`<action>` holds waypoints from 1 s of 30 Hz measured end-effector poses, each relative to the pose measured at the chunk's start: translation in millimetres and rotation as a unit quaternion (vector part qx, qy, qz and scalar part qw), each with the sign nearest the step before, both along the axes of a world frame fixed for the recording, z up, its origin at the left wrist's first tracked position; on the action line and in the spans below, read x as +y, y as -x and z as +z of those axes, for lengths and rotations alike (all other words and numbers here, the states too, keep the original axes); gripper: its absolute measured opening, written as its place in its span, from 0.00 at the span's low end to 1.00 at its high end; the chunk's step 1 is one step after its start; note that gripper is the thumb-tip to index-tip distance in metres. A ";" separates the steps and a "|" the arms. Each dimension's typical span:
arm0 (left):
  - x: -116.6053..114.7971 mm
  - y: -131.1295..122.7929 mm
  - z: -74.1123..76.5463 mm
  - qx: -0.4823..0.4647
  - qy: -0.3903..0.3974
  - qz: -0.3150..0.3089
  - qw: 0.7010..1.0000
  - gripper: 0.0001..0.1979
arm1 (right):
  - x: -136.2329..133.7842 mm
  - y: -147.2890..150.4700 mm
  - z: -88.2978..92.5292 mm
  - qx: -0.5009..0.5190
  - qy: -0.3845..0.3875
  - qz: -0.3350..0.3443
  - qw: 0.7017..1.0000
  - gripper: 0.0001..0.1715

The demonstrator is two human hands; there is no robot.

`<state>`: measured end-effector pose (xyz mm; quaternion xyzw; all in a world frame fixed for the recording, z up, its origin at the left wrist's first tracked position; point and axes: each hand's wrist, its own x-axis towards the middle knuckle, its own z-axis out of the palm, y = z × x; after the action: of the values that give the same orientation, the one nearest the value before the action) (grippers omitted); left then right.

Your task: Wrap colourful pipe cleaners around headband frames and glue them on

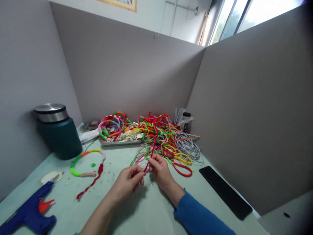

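Snag risk: red stem (152, 150) pinched low by both left hand (129, 183) and right hand (160, 169), upper end buried in pile (166, 135) just beyond, so likely dragging tangled neighbours if tugged.

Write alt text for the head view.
The left hand and right hand pinch a red pipe cleaner above a green table. Behind lies a pile of coloured pipe cleaners beside a metal tray; blue glue gun at left.

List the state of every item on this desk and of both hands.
Left hand: fingers pinched on red pipe cleaner.
Right hand: fingers pinched on it too.
Canister: upright, lid on.
Glue gun: lying down, unheld.
Hoop: lying flat, open-ended.
Tray: full.
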<state>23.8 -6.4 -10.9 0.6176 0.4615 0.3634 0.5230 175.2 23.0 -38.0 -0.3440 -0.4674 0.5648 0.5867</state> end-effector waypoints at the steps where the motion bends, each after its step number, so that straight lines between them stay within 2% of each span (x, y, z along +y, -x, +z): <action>1: -0.3 -0.2 -0.2 0.024 -0.010 0.002 1.000 0.12 | 0.0 -0.4 0.3 0.012 0.009 0.014 1.000 0.07; 3: -1.2 -0.6 -1.6 0.071 -0.020 0.004 0.997 0.11 | 0.4 -2.2 2.6 0.042 0.020 0.043 0.998 0.04; 5: -3.1 -1.1 -3.2 0.097 -0.004 -0.025 0.995 0.10 | 1.6 -5.1 6.6 0.073 0.026 0.058 0.995 0.05; 10: -11.1 -3.2 -0.7 0.075 0.056 -0.107 0.990 0.07 | 6.8 -11.6 14.9 0.089 0.024 0.059 0.994 0.06; 12: -11.7 -4.8 -0.6 0.063 0.082 -0.113 0.988 0.06 | 8.6 -12.0 14.2 0.047 0.011 0.028 0.998 0.10; 17: -5.6 -7.0 -7.7 0.063 0.116 0.000 0.991 0.08 | 13.2 -11.8 5.2 -0.069 -0.055 -0.130 0.988 0.16; 20: -6.3 -6.8 -11.0 0.041 0.122 -0.039 0.991 0.11 | 18.1 -18.5 2.4 -0.153 -0.058 -0.181 0.970 0.18; 23: -8.8 -7.6 -13.8 0.063 0.125 -0.085 0.987 0.19 | 22.7 -30.1 4.0 -0.325 -0.065 -0.230 0.915 0.17; 26: -7.4 -8.7 -17.0 0.086 0.097 -0.057 0.990 0.22 | 24.1 -38.5 5.0 -0.507 -0.058 -0.263 0.819 0.15; 28: -5.0 -9.0 -18.2 0.084 0.076 -0.028 0.993 0.21 | 24.1 -40.2 2.3 -0.585 -0.037 -0.266 0.766 0.13; 30: -2.9 -8.6 -18.5 0.084 0.063 -0.002 0.994 0.20 | 25.0 -39.9 -2.7 -0.610 -0.022 -0.252 0.751 0.11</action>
<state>32.4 -9.3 -29.3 0.6128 0.5247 0.2788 0.5209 215.1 48.0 -40.7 -0.7078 -0.6344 0.0569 0.3055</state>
